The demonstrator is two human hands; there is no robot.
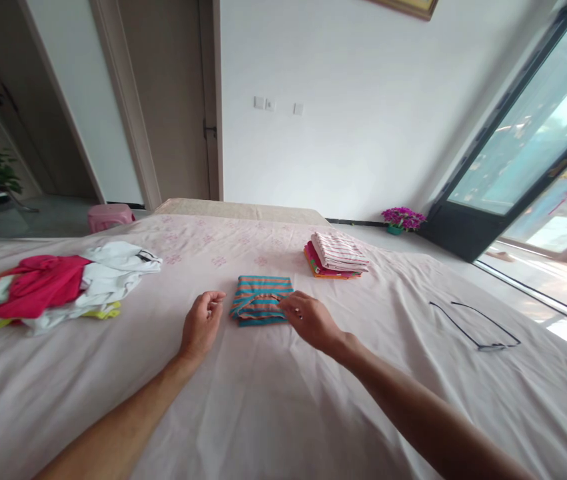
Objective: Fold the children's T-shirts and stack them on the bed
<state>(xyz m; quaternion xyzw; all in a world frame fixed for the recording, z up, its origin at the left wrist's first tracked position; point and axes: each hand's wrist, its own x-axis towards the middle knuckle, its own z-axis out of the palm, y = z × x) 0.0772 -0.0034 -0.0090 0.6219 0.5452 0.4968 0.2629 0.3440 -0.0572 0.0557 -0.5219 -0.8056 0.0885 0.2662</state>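
Observation:
A blue-and-orange striped garment [262, 288], folded into a small rectangle, lies on the sheet in front of me. At its right side my right hand [308, 315] pinches the curved edge of the fabric, which looks like a neckline. My left hand [204, 321] hovers just left of the garment, apart from it, with loosely curled fingers and nothing in them. Beyond my right hand sits a stack of folded clothes [339, 253], with a red-and-white striped piece on top.
On the left lies a loose heap of clothes with a red garment [46, 283] and a white one [113, 273]. Eyeglasses [497, 346] rest at the right on the pale bedsheet [283, 413]. A pink stool [110, 217] and purple flowers [403, 218] stand beyond.

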